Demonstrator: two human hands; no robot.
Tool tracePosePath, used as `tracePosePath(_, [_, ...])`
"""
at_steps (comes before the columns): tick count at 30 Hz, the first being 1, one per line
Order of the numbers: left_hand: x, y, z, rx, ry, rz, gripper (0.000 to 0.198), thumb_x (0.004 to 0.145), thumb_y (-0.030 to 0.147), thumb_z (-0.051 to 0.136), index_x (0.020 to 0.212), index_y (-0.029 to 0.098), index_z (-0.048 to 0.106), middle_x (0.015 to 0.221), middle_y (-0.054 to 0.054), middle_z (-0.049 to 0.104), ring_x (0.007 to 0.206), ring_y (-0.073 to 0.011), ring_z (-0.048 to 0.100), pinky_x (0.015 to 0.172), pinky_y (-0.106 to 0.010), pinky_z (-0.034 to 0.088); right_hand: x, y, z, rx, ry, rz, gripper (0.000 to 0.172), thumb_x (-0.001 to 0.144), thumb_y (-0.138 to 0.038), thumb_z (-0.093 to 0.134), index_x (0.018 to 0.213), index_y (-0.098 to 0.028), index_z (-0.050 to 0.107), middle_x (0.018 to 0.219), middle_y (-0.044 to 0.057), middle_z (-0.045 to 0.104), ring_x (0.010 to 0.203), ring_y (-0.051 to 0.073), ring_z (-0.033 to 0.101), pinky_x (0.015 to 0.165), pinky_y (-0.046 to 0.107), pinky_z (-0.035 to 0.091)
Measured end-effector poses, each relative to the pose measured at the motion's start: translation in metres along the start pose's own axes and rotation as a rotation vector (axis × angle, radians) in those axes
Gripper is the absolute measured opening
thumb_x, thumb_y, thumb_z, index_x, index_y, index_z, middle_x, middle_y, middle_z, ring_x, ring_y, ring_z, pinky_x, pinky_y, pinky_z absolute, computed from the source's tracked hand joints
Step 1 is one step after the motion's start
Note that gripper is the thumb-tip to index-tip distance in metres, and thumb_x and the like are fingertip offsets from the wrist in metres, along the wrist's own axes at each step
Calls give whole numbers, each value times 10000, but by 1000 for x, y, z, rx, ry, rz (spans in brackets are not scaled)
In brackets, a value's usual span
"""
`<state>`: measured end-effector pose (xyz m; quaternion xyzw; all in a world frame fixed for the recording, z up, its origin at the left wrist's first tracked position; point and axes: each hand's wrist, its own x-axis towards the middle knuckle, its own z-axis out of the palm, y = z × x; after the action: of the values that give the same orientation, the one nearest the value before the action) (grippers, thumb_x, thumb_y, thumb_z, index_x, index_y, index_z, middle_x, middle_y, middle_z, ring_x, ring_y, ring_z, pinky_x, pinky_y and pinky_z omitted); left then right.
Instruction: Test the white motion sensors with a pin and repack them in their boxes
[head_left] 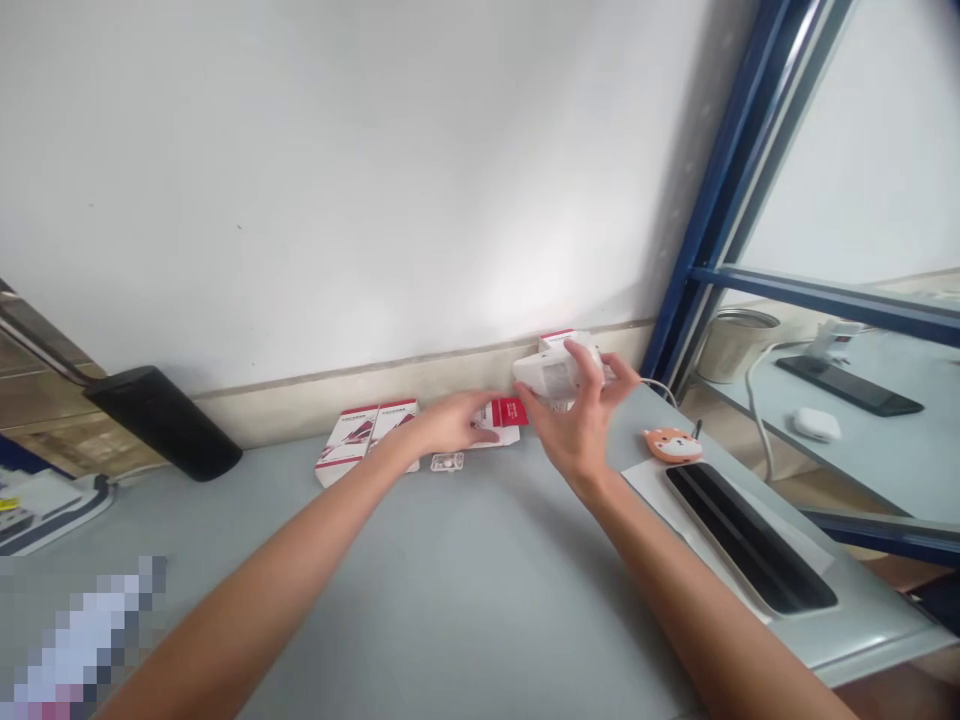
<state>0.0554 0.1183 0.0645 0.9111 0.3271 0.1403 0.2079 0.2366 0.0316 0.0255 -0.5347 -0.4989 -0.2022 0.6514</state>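
My left hand [452,424] is at the back of the desk, its thumb and fingers curled round the near end of a red-and-white cardboard box [510,412] with a red panel showing. My right hand [581,425] grips a white object [551,376] with a pale grey rectangle on its face, held up in front of the wall; its exact kind is not clear. Behind it another red-edged white box [556,339] partly shows. Two printed boxes [349,436] stand side by side left of my left hand. Just below that hand lies a small clear case [448,462] with small pieces inside.
A black cylinder [166,422] leans at the left, near a white-and-grey device [52,505]. On the right lie an orange animal-faced item [672,445] and a black-topped slab [750,535] on white paper. A blue-framed glass panel [701,240] borders the right side.
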Motion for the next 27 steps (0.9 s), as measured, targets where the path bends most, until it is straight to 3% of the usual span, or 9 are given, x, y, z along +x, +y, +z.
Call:
tracePosePath(3, [11, 9, -17, -80, 149, 43, 598, 966, 573, 612, 1483, 274, 572, 1468, -97, 651, 1298, -317, 617, 1086, -439, 486, 4, 0, -1, 37, 82, 34, 729, 806, -313, 842, 1432, -339, 468, 1360, 101, 278, 1354, 311, 408, 1079, 569, 532])
tracePosePath(4, [7, 13, -22, -190, 243, 60, 588, 967, 574, 622, 1465, 263, 588, 1465, -98, 654, 1311, -316, 610, 1097, -432, 476, 6, -2, -2, 60, 108, 51, 747, 805, -341, 851, 1440, -336, 457, 1354, 104, 289, 1357, 313, 396, 1088, 579, 518])
tracePosePath(6, [-11, 21, -28, -483, 314, 36, 570, 980, 595, 612, 1444, 265, 601, 1409, -88, 688, 1219, -301, 662, 1003, -389, 521, 9, -6, -4, 113, 138, 84, 790, 803, -408, 856, 1462, -327, 428, 1343, 112, 316, 1357, 319, 377, 1095, 600, 497])
tracePosePath(11, [-82, 35, -10, -937, 214, -177, 540, 1047, 622, 462, 1269, 193, 703, 1156, -98, 783, 915, -258, 742, 792, -340, 554, 2, -31, -7, 248, 108, 110, 825, 811, -489, 835, 1486, -317, 392, 1338, 118, 367, 1349, 331, 394, 1100, 619, 471])
tracePosePath(15, [-120, 34, 16, -1101, 208, -213, 465, 1066, 558, 471, 1267, 210, 705, 1141, -86, 791, 955, -249, 751, 817, -332, 564, -14, -58, -12, 351, 0, 50, 843, 810, -509, 826, 1494, -306, 378, 1349, 114, 377, 1323, 322, 436, 1098, 602, 471])
tracePosePath(20, [-143, 24, 25, -1200, 225, -215, 463, 1066, 544, 475, 1256, 195, 714, 1128, -101, 790, 960, -246, 746, 824, -327, 561, -30, -76, -18, 335, -157, -69, 819, 768, -537, 832, 1435, -304, 418, 1289, 97, 379, 1279, 324, 436, 1036, 585, 493])
tracePosePath(27, [-155, 18, 18, -1256, 166, -166, 467, 1074, 523, 463, 1452, 274, 578, 1270, -98, 742, 1066, -263, 719, 906, -355, 546, -32, -69, -21, 359, -375, -101, 798, 792, -439, 799, 1482, -295, 425, 1311, 113, 376, 1286, 342, 426, 946, 535, 535])
